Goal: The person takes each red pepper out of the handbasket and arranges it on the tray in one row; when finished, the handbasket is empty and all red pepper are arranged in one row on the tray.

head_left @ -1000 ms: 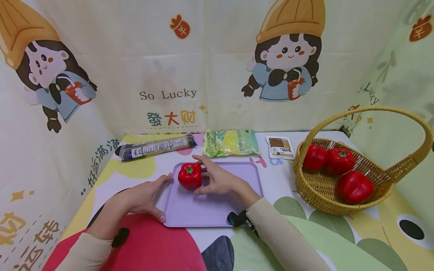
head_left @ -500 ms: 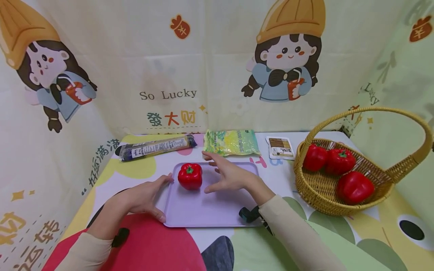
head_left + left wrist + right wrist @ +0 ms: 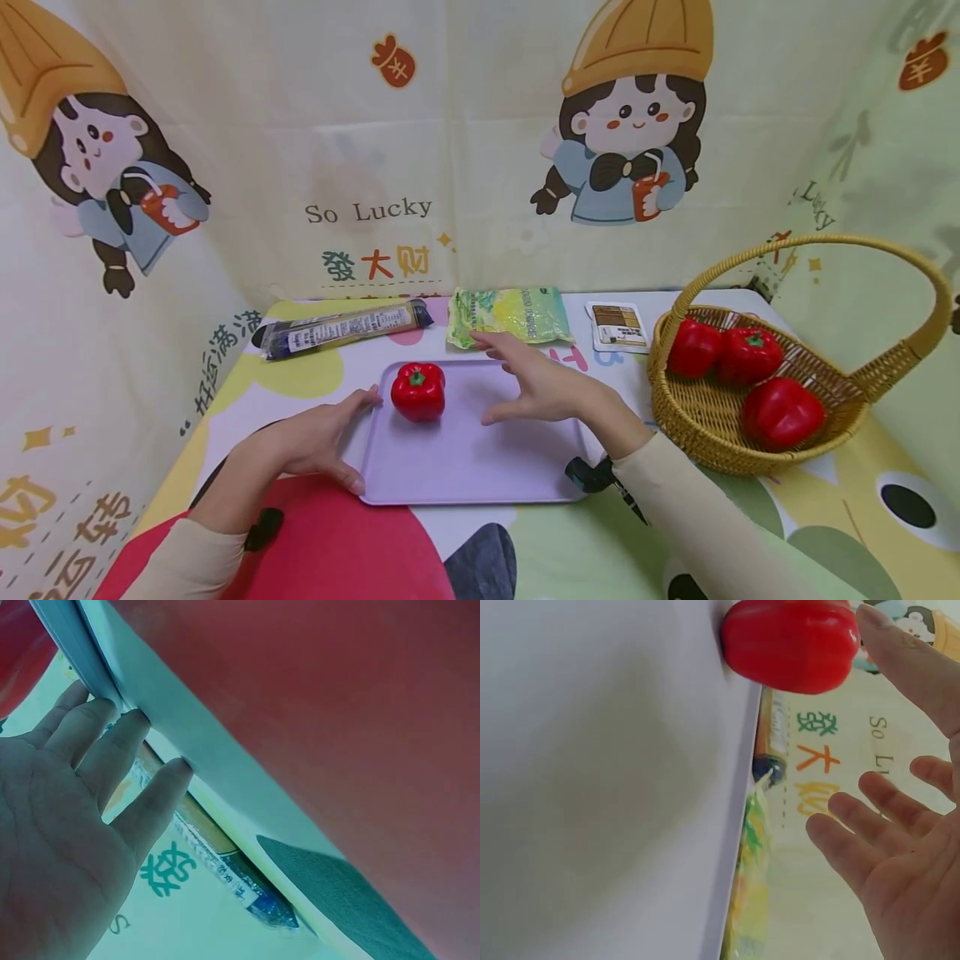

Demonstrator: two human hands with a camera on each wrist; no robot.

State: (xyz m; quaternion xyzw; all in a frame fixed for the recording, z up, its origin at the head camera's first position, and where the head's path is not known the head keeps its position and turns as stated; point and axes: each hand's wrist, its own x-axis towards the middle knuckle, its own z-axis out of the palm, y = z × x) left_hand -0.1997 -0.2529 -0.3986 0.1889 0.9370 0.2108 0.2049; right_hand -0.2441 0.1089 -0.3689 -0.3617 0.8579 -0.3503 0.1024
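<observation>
A red bell pepper (image 3: 417, 392) with a green stem stands upright on the left part of a lilac tray (image 3: 465, 475). My left hand (image 3: 311, 442) is at the tray's left side, its fingertips and thumb against the rim. In the left wrist view the left hand's fingers (image 3: 112, 757) stretch out nearly straight along that edge. Over the tray's right half hovers my right hand (image 3: 551, 387), holding nothing, with thumb and fingers spread apart. The right wrist view has the same pepper (image 3: 795, 645) beyond the thumb, apart from the hand.
To the right, a wicker basket (image 3: 697, 442) with a tall handle holds 3 red bell peppers (image 3: 783, 414). Behind the tray lie a long dark-ended packet (image 3: 348, 327), a green-yellow bag (image 3: 510, 317) and a small brown-and-white packet (image 3: 618, 327). A printed curtain (image 3: 480, 167) hangs at the back.
My right hand has let go of the bell pepper and moved right, away from it. The pepper stays on the tray. My left hand keeps its place at the tray's edge.
</observation>
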